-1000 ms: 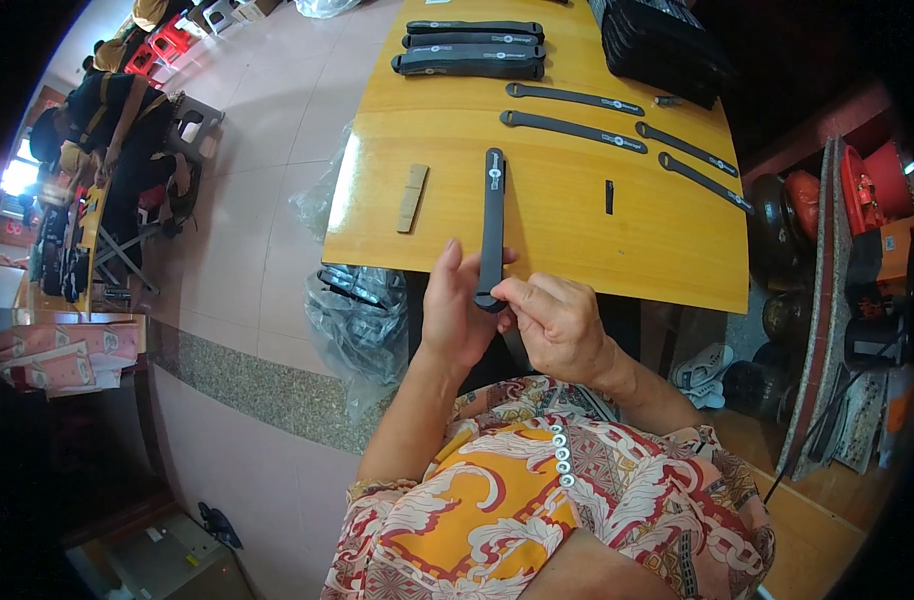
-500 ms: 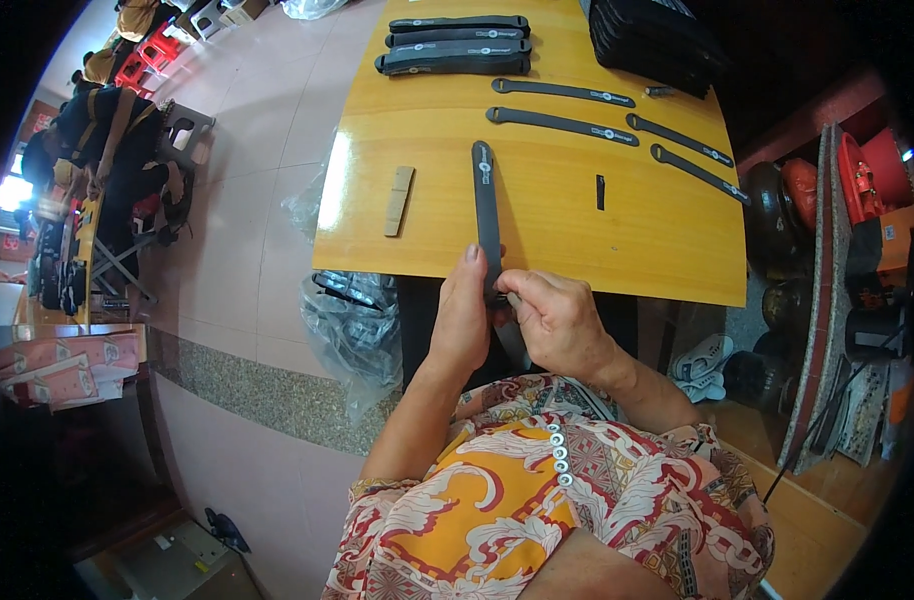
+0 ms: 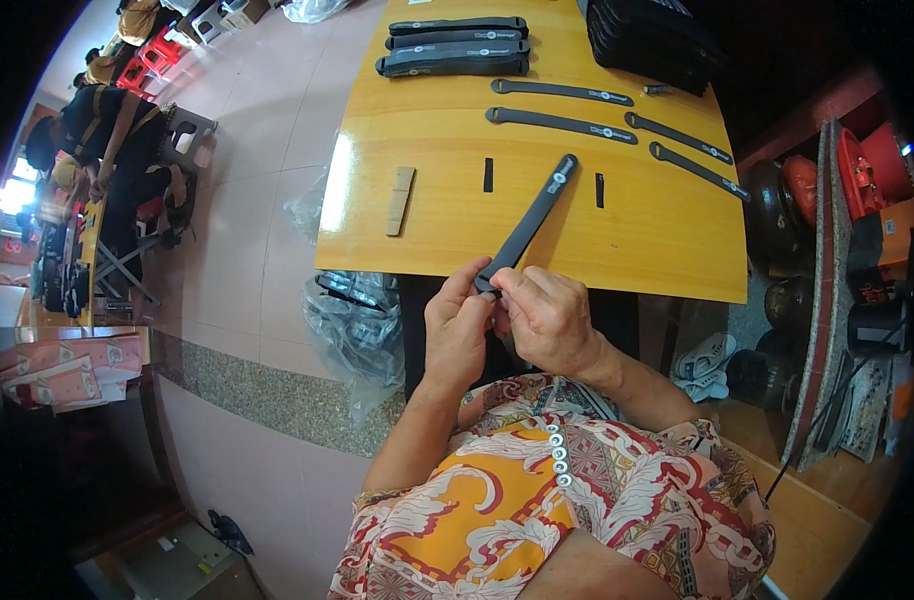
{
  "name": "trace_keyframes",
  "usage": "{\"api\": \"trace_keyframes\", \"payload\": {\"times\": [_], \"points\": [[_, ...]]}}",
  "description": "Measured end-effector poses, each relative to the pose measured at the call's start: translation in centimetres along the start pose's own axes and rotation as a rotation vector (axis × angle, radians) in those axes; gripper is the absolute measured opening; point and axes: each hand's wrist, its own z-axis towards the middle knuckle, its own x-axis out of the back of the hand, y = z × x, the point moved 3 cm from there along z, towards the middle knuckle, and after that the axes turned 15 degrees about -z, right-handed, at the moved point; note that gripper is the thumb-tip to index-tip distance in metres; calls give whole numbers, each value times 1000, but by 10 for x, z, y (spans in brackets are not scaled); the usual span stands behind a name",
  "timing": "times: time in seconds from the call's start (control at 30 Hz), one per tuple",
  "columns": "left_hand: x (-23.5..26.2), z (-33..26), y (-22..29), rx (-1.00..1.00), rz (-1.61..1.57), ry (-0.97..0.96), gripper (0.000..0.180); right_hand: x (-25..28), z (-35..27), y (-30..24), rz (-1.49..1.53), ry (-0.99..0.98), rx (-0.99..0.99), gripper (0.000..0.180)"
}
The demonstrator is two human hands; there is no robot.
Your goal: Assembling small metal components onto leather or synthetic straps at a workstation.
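Note:
Over the near edge of the table, my left hand (image 3: 455, 332) grips the near end of a dark strap (image 3: 531, 222), its thumb and fingers closed around it. My right hand (image 3: 551, 318) pinches at that same end, so the two hands nearly touch. The strap slants away to the far right, its rounded tip over the tabletop and a white print near it. What the fingertips do under the strap is hidden. Farther off lie loose straps of the same kind, such as one with a slotted end (image 3: 562, 125), and another (image 3: 699, 170) to the right.
On the yellow table (image 3: 377, 255) are a stack of straps (image 3: 452, 63), a dark pile (image 3: 649, 45), a tan strip (image 3: 400, 202) and two short black strips, one left (image 3: 488, 175) and one right (image 3: 600, 190). A plastic bag (image 3: 352, 335) hangs left. Another person (image 3: 112, 125) sits far left.
The strap's far tip has swung to the right, uncovering a short black strip on the table. Both hands stay at its near end, the left hand's fingers now curled closer around it.

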Motion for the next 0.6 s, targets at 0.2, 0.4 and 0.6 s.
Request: {"api": "trace_keyframes", "payload": {"times": [0.2,0.4,0.6], "points": [[0,3,-5,-168,117,34,32,4,4,-3,-119,42,33,18],[-3,3,-7,-67,-11,2,37,4,4,7,177,-70,-106,11],[-1,14,-7,101,-76,-111,45,7,6,10,146,-62,-76,9]]}}
